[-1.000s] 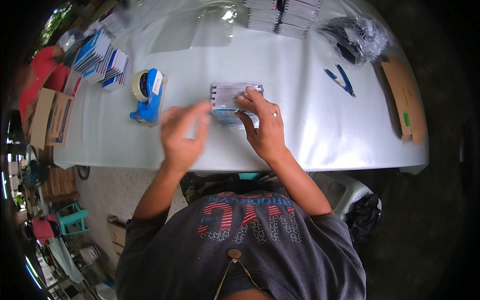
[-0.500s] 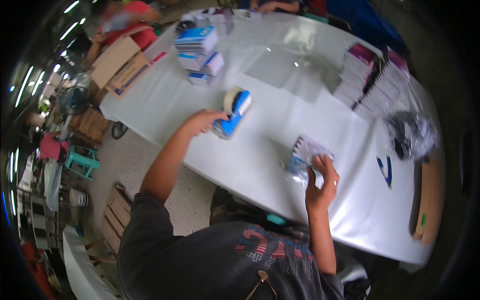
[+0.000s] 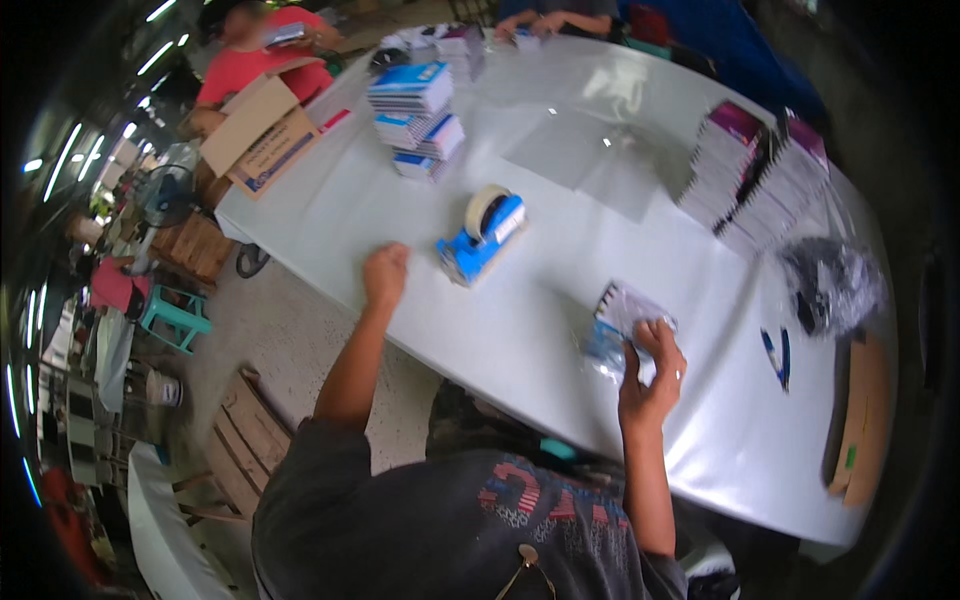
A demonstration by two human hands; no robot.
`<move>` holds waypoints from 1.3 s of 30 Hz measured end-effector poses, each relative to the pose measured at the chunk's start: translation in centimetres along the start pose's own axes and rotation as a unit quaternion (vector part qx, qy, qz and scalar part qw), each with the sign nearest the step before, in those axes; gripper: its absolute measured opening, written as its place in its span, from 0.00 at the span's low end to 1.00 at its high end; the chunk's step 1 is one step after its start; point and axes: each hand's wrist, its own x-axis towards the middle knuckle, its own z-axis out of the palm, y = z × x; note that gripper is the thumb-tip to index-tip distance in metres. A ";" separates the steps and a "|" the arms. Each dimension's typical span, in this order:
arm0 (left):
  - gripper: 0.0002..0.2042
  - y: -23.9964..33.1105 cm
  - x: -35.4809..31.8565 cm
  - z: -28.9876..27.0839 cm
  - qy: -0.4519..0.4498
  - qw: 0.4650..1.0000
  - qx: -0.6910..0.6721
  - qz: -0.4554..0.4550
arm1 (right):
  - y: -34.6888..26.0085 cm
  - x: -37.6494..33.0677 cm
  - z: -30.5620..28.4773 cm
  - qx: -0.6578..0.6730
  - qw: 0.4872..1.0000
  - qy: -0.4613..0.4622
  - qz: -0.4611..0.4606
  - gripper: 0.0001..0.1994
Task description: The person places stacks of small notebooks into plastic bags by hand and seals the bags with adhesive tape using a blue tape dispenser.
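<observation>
A small spiral notebook (image 3: 622, 302) in a clear plastic sleeve lies on the table before me. My right hand (image 3: 652, 370) holds it at the near right corner, thumb and fingers curled against the plastic. To the left stands a blue tape dispenser (image 3: 466, 258) with a wide roll of tape (image 3: 487, 212). My left hand (image 3: 385, 274) is closed just left of the dispenser, apart from it and above the table's near edge. Anything between its fingers is too small or hidden to tell.
Stacked blue notebooks (image 3: 412, 90) rise at the back left beside a cardboard box (image 3: 270, 150). Purple-topped spiral notebooks (image 3: 722, 165) stand at the right, near crumpled plastic (image 3: 830, 285), pens (image 3: 775, 358) and a cardboard piece (image 3: 860, 425). Clear plastic sheets (image 3: 580, 160) lie mid-table. Co-workers sit across.
My left hand has come away from the tape dispenser toward the table's near left edge. My right hand stays on the notebook. The whole view has shifted slightly.
</observation>
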 end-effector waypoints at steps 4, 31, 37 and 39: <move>0.08 9.8 0.8 -3.1 0.078 0.917 -0.374 -0.116 | 0.3 0.0 1.2 0.017 0.999 -0.003 -0.028 0.27; 0.24 25.5 -12.3 1.9 -0.314 0.849 -0.388 -0.173 | -1.4 3.8 -4.0 -0.098 0.970 -0.212 -0.061 0.19; 0.20 25.6 -14.1 0.9 -0.424 0.813 -0.395 -0.051 | -2.1 6.7 -1.0 -0.113 0.962 -0.245 -0.028 0.33; 0.18 25.5 -14.4 0.1 -0.544 0.717 -0.431 -0.066 | -2.8 7.2 -0.2 -0.097 0.951 -0.291 0.028 0.38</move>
